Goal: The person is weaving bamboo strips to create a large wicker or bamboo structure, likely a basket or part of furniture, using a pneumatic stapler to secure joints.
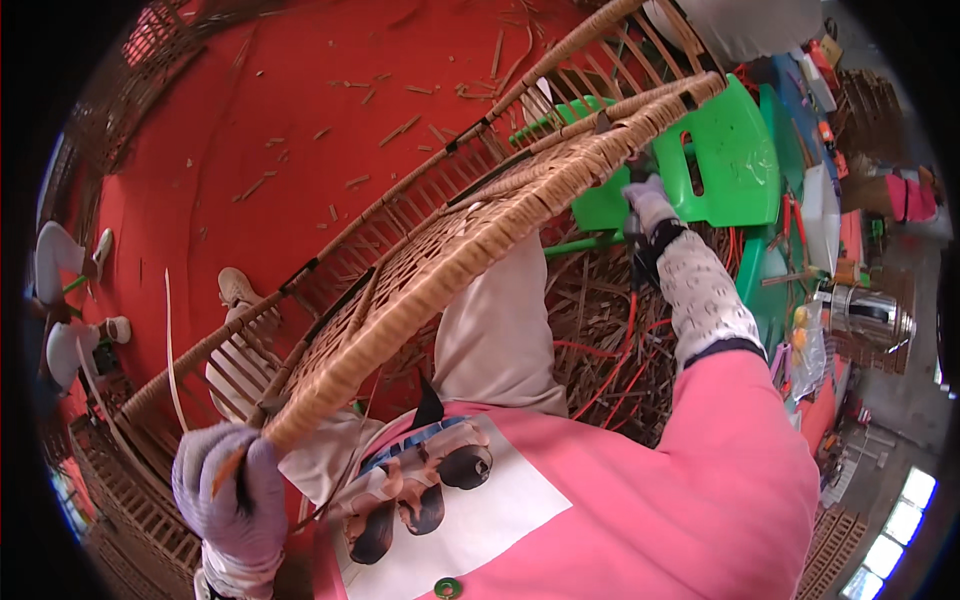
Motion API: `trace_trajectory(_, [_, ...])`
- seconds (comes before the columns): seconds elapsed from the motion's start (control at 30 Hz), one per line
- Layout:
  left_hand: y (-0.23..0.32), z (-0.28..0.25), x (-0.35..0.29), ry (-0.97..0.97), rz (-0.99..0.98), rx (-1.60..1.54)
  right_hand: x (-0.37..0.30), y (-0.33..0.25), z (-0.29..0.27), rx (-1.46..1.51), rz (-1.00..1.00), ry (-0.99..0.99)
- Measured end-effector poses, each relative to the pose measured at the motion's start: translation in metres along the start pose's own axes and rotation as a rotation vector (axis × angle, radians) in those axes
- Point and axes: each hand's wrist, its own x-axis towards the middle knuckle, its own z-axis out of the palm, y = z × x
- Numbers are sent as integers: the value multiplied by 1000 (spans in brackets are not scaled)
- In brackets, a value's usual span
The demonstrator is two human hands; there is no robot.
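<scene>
My left hand [228, 490] is curled around the lower end of the woven basketwork [450, 265], which slants above my lap toward the green chair [742, 165]; a firm hold there should curb twisting. My right hand [652, 205] is bent beside the chair, its grip unclear to me, and best kept clear of the rim.

head view | texts, labels, brands, numbers, signs: none legible on any thing in sight
</scene>
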Motion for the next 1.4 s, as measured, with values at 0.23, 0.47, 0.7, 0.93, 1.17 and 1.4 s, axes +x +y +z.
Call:
trace_trajectory(0.23, [-1,-3,6,-34,-153,-105,-45,-49,-45,157,-597,-185])
trace_trajectory(0.47, [-1,2,48,11,41,25,-78,73,-260,375,-100,-80])
trace_trajectory(0.7, [-69,13,56,-32,-279,-481,-101,276,-270,-75,147,-109])
trace_trajectory(0.93, [-121,4,65,-56,615,177,-135,241,-290,-446,406,-147])
trace_trajectory(1.17, [-5,16,52,172,308,159,-70,300,-287,-295,338,-232])
trace_trajectory(1.4, [-8,20,49,115,3,32,-71,314,-290,-222,328,-63])
